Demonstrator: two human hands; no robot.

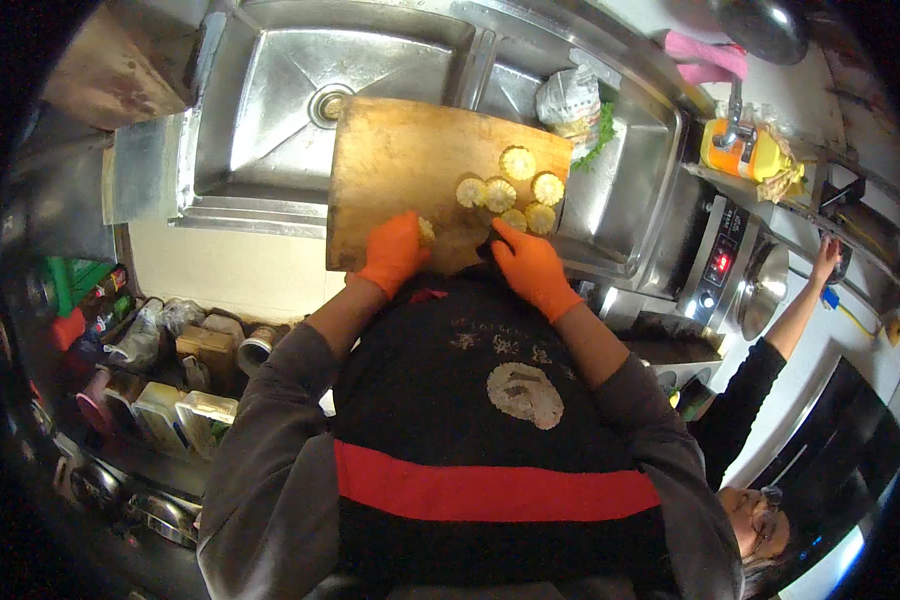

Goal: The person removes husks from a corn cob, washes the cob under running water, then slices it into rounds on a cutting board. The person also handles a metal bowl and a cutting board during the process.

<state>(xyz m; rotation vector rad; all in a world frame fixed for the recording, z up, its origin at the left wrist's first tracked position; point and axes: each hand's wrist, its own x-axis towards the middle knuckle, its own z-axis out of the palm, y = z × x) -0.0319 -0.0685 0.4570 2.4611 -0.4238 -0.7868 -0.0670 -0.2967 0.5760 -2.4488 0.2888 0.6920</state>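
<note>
My left hand (396, 251), in an orange glove, grips a small piece of corn cob (425, 229) at the near side of a wooden cutting board (397, 161). Across from it, at the board's near right, is my right hand (536, 270), also gloved in orange. Its fingers close around a dark object (487, 244), mostly hidden against the black apron (420, 360); I cannot tell what it is. Several cut corn rounds (517, 163) lie beyond my right hand, towards the board's right edge. No knife blade can be made out.
Under the board is a two-basin steel sink (270, 105); a plastic bag (570, 105) and leafy greens (606, 131) sit in its right basin. An induction cooker (720, 259) with a metal pot (765, 289) stands right. Another person's arm (780, 345) reaches along the right wall.
</note>
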